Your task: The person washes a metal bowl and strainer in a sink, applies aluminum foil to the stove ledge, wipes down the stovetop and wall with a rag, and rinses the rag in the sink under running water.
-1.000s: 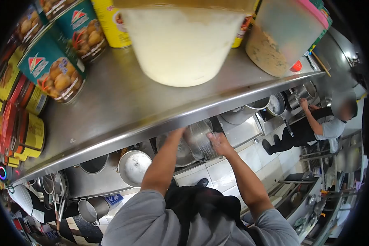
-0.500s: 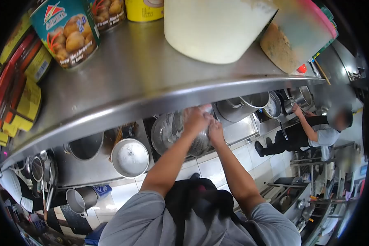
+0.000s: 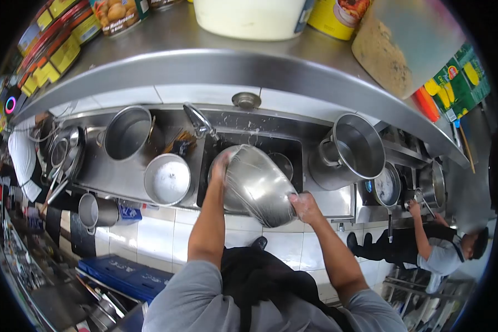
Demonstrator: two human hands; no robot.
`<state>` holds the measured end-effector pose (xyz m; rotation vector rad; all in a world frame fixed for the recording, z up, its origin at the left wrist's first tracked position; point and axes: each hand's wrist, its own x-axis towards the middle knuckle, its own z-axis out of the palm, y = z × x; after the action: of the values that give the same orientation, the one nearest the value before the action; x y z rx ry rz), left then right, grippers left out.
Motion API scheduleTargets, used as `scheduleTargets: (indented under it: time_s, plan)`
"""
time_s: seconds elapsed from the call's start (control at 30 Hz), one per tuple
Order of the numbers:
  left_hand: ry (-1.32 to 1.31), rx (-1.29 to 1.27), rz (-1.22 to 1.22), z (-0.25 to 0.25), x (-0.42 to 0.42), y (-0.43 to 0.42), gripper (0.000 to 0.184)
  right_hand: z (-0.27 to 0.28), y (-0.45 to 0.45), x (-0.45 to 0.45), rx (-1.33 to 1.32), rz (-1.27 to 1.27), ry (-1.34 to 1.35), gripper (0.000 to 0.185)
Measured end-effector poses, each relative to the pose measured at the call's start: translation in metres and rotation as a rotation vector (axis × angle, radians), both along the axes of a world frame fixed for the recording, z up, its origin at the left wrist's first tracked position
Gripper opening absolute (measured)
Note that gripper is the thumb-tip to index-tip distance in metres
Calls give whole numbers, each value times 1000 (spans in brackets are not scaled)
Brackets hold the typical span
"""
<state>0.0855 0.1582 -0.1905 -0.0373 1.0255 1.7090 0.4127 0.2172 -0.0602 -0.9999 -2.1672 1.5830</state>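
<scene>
A large shiny metal bowl is tilted over the sink, its rounded side facing me with streaks of suds on it. My left hand is closed at the bowl's left edge, slightly blurred and soapy. At the lower right rim my right hand grips the bowl, its fingers wet with foam. Behind the bowl a smaller round metal vessel shows in the sink. The faucet stands at the sink's back left, and a pot with foamy white water sits left of the sink.
Tall pots stand left and right of the sink. Overhead, a steel shelf carries cans and tubs. A wok rests on the stove at right, near a person holding a utensil. A blue lidded box lies low behind me.
The bowl has been tipped up and turned. My hands, close together before, are now apart on opposite sides of it. The view has shifted, revealing the faucet and more of the sink.
</scene>
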Motion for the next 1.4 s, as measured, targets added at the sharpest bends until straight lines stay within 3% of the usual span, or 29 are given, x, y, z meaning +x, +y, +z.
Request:
scheduleTargets:
  time_s: [0.07, 0.13, 0.17, 0.27, 0.33, 0.37, 0.43, 0.5, 0.53, 0.6, 0.63, 0.7, 0.73, 0.77, 0.8, 0.87, 0.97, 1.07, 1.1, 1.17, 1.27, 1.3, 1.37, 1.4]
  plan:
    - [595, 167, -86, 38, 12, 27, 31, 18, 1, -16, 364, 180, -54, 53]
    - [1237, -266, 100, 72, 85, 28, 26, -5, 14, -27, 361, 175, -52, 49]
    - [1412, -259, 240, 88, 124, 17, 39, -14, 15, -33, 433, 174, -40, 44]
    - [1253, -456, 434, 113, 144, -2, 48, -27, 2, -42, 535, 168, 179, 38]
    - [700, -379, 255, 35, 77, -16, 58, -24, -13, -35, 796, 543, -147, 35]
    - [694, -418, 200, 28, 66, -26, 58, -12, -16, -34, 777, 629, -257, 32]
    - [702, -454, 148, 13, 48, -46, 59, -28, -17, -28, 789, 619, -185, 38]
    - [976, -635, 103, -14, 36, -70, 58, -35, -17, -16, 788, 603, -118, 43]
    - [984, -641, 94, -5, 36, -79, 58, -28, -17, -6, 883, 382, -50, 37]
    - [659, -439, 199, 18, 39, -96, 54, -33, -20, -3, 961, 159, 17, 33]
    - [680, -455, 229, 42, 45, -96, 48, -45, -20, -7, 861, -214, 171, 27]
    - [650, -427, 231, 50, 40, -90, 46, -82, -11, -14, 737, -580, 315, 26]
    - [621, -394, 232, 51, 36, -87, 44, -110, 0, -15, 147, -736, 434, 23]
    - [662, -285, 134, 40, 26, -86, 45, -125, 10, -12, -455, -853, 529, 24]
    - [661, -288, 126, 42, 23, -80, 45, -126, 18, -8, -457, -861, 527, 24]
    - [1366, -735, -130, 59, 25, -72, 46, -127, 29, 3, -690, -699, 629, 25]
    - [1580, -932, 53, 116, 58, -74, 47, -121, 33, 5, -671, -783, 629, 31]
    - [1765, -782, 85, 109, 82, -70, 42, -96, 29, 6, -566, -792, 528, 36]
    - [1746, -673, -7, 100, 89, -57, 51, -81, 26, 4, -564, -797, 528, 36]
    - [1641, -622, 86, 44, 96, -13, 56, -55, 11, -8, -578, -784, 543, 36]
    - [1623, -468, 273, -29, 142, 69, 59, -73, -2, -29, -452, -685, 581, 37]
    - [1451, -300, 163, -3, 177, 73, 59, -72, -2, -29, -467, -665, 589, 37]
    - [1258, 81, -356, -15, 204, 32, 62, -68, 11, -19, -548, -677, 560, 39]
    - [1441, 134, -742, -1, 195, 1, 62, -65, 27, -10, -610, -705, 530, 42]
